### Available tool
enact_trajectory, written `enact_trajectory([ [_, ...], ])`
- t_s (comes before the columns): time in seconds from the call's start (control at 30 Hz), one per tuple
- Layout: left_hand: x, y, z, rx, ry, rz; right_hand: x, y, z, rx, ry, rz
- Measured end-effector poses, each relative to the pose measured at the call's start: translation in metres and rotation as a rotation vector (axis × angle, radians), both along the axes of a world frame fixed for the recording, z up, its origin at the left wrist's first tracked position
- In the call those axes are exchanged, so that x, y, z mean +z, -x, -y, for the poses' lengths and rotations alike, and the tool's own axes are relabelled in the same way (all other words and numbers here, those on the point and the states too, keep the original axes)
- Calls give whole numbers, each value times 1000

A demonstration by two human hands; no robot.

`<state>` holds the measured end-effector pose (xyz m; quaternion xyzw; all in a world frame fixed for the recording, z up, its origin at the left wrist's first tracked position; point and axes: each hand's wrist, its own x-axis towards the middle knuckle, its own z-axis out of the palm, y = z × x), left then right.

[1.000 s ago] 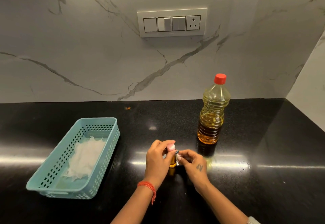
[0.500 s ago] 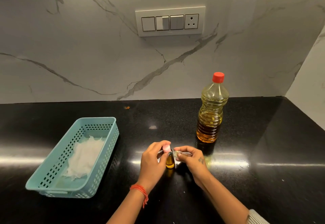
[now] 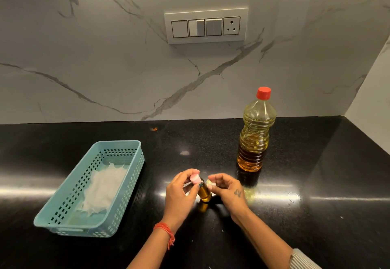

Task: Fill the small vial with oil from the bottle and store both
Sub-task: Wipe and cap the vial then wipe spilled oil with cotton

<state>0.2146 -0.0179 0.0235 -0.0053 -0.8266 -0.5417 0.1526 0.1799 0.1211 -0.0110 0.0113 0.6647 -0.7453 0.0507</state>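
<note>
Head view: vial (image 3: 204, 192) of amber oil, tilted, near the front middle of the black surface (image 3: 316, 226). Left hand (image 3: 179, 192) pinches its pink cap (image 3: 195, 179); right hand (image 3: 228, 190) touches its side, fingers curled round something small and pale — what, I cannot tell. Bottle (image 3: 255, 135), red-capped, stands upright behind to the right. Basket (image 3: 124, 188) holding white paper (image 3: 103, 188) lies well left.

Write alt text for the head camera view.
The left hand pinches a pink cap at a small oil-filled vial; the right hand steadies it. Behind stands the red-capped oil bottle, a teal basket at left.
</note>
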Motion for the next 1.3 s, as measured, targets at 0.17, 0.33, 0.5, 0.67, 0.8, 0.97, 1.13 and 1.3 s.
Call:
enact_trajectory([
  [0.17, -1, -1, 0, 3, -60, 1, 12, 0, 6, 46, 8, -76],
  [0.33, -3, -2, 1, 20, -146, 42, -4, -10, -2, -3, -65, -86],
  [0.5, -4, -3, 1, -16, -134, 51, -3, 0, 1, 28, -93, -32],
  [0.67, -6, -5, 2, -14, -39, 30, 12, 1, 6, 67, -10, -11],
  [0.8, -7, -7, 3, -12, 1, 14, 6, -9, 1, 92, -4, -3],
  [0.97, -7, -7, 1, -48, 17, 10, 1, 0, 4, 18, -150, -1],
  [1.13, -11, -7, -2, -41, 44, -17, 19, 0, 13, 36, -158, -86],
  [1.3, -12, -8, -5, -29, 70, -59, 1, -16, 0, 27, -57, -78],
])
